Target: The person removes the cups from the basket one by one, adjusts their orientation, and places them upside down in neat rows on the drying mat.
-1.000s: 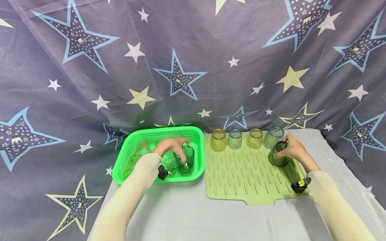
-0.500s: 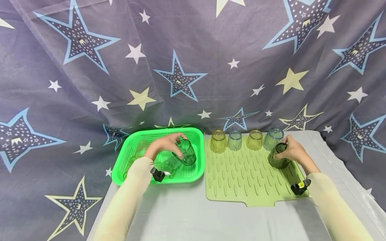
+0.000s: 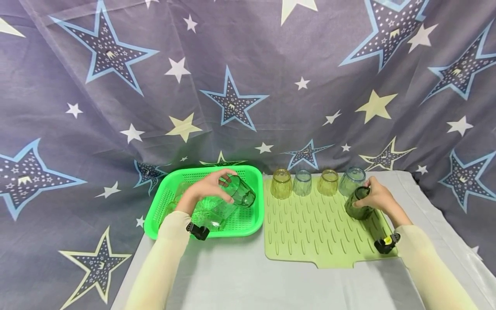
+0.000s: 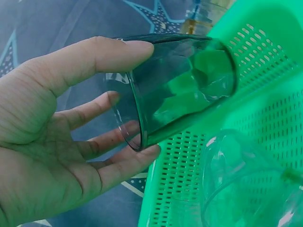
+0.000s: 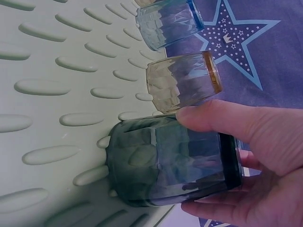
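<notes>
In the head view my left hand [image 3: 207, 187] grips a dark grey-green glass tumbler [image 3: 245, 196] over the right part of the green plastic basket [image 3: 255, 224]. The glass is tilted; the left wrist view shows the thumb along its side and the fingertips [image 4: 150, 150] at its rim. My right hand [image 3: 379, 197] holds another dark glass tumbler [image 5: 165, 161] on the right side of the light green drying mat [image 3: 310, 241]. Its mouth end is down at the mat, with thumb and fingers round the upper part.
Along the mat's back edge stand a yellow glass [image 3: 281, 185], a small blue glass [image 3: 302, 183], an amber glass [image 3: 327, 183] and a larger blue glass [image 3: 350, 181]. Several clear glasses [image 3: 213, 219] lie in the basket. A starry curtain [image 3: 248, 86] hangs behind the table.
My left hand has lifted the dark glass in the basket and tipped it over, its base swinging to the right. The right hand stays at the same spot with its glass.
</notes>
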`<state>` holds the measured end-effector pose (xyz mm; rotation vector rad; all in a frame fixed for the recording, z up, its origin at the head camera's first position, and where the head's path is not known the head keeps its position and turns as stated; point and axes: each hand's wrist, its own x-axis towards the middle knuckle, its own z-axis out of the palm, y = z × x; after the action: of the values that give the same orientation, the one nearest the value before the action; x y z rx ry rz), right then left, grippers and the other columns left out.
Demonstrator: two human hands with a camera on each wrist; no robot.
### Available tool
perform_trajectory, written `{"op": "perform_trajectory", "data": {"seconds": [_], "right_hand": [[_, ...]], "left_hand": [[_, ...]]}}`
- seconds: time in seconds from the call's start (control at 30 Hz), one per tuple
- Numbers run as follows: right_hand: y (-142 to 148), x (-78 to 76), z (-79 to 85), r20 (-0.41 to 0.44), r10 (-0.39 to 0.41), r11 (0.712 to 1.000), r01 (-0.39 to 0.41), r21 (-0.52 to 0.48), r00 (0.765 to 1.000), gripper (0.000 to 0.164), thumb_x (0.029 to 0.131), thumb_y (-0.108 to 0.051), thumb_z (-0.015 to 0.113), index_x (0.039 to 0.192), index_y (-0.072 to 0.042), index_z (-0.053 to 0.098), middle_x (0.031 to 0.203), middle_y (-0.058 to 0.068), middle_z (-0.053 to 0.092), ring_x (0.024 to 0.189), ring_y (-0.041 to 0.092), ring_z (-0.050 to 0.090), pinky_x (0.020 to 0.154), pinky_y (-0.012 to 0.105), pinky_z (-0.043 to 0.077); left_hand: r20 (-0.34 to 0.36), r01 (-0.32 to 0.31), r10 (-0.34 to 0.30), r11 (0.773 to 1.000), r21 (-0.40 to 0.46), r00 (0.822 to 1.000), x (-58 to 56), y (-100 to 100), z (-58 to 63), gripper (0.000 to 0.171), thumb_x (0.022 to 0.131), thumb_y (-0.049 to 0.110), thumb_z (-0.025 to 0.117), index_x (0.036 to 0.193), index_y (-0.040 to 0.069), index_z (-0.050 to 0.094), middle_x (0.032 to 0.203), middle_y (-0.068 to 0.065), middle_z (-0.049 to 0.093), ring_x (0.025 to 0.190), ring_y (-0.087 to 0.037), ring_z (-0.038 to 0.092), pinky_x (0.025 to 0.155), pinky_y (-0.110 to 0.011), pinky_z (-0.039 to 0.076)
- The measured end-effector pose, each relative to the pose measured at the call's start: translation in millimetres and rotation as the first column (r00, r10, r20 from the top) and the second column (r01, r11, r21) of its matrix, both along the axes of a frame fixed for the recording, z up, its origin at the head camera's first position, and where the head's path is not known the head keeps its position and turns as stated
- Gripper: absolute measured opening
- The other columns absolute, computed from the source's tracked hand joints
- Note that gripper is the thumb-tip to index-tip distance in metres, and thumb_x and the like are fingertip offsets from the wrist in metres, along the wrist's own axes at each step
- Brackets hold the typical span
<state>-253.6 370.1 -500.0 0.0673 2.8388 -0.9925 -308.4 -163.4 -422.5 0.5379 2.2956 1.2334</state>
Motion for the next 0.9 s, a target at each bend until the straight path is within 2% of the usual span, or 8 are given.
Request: {"op": "perform_trajectory", "data": {"seconds": [0.17, 0.3, 0.53, 0.63, 0.9], "right_hand": [[-0.6, 1.2, 0.6, 0.004, 0.002, 1.0, -0.002, -0.004, 1.0, 0.07, 0.073, -0.018, 0.089, 0.112, 0.002, 0.034, 0.108, 0.03, 0.05, 0.091, 0.039, 0.051, 0.073, 0.044, 0.048], [-0.3, 2.0, -0.4, 0.005, 0.002, 1.0, -0.002, -0.009, 1.0, 0.071, 0.073, -0.018, 0.089, 0.111, 0.002, 0.033, 0.107, 0.029, 0.05, 0.09, 0.039, 0.05, 0.074, 0.044, 0.047], [-1.8, 4.4, -0.8, 0.001, -0.005, 1.0, 0.005, -0.013, 1.0, 0.073, 0.072, -0.016, 0.09, 0.112, 0.004, 0.033, 0.112, 0.034, 0.05, 0.096, 0.044, 0.052, 0.078, 0.05, 0.049], [-2.4, 3.4, -1.4, 0.003, -0.007, 1.0, 0.007, -0.005, 1.0, 0.072, 0.071, -0.016, 0.09, 0.112, 0.005, 0.033, 0.11, 0.033, 0.05, 0.095, 0.043, 0.052, 0.078, 0.05, 0.049], [-4.2, 1.2, 3.1, 0.025, 0.009, 1.0, -0.01, 0.021, 1.0, 0.073, 0.073, -0.018, 0.089, 0.113, 0.005, 0.032, 0.11, 0.033, 0.049, 0.096, 0.043, 0.051, 0.079, 0.051, 0.049]], "left_hand": [[-0.034, -0.028, 0.031, 0.995, 0.094, 0.999, 3.1, -3.3, -4.7, 0.09, 0.074, 0.002, 0.088, 0.151, 0.01, 0.042, 0.143, -0.023, 0.046, 0.13, -0.042, 0.049, 0.104, -0.05, 0.051], [-0.028, -0.069, 0.075, 0.983, 0.169, 0.997, 6.4, -3.6, -8.1, 0.091, 0.073, 0.0, 0.088, 0.151, 0.016, 0.043, 0.144, -0.019, 0.046, 0.131, -0.038, 0.049, 0.109, -0.052, 0.048], [-0.014, -0.124, 0.134, 0.95, 0.288, 0.991, 13.8, -1.6, -9.2, 0.091, 0.074, -0.001, 0.087, 0.152, 0.015, 0.042, 0.145, -0.021, 0.044, 0.135, -0.041, 0.045, 0.114, -0.057, 0.042], [-0.013, -0.144, 0.157, 0.935, 0.323, 0.988, 16.2, 0.3, -9.1, 0.089, 0.074, -0.002, 0.087, 0.15, 0.018, 0.045, 0.145, -0.02, 0.043, 0.137, -0.042, 0.044, 0.115, -0.058, 0.041], [-0.003, -0.171, 0.189, 0.891, 0.421, 0.982, 17.1, 8.6, -14.6, 0.089, 0.074, -0.007, 0.084, 0.151, 0.014, 0.043, 0.145, -0.018, 0.045, 0.136, -0.04, 0.046, 0.116, -0.053, 0.042]]}}
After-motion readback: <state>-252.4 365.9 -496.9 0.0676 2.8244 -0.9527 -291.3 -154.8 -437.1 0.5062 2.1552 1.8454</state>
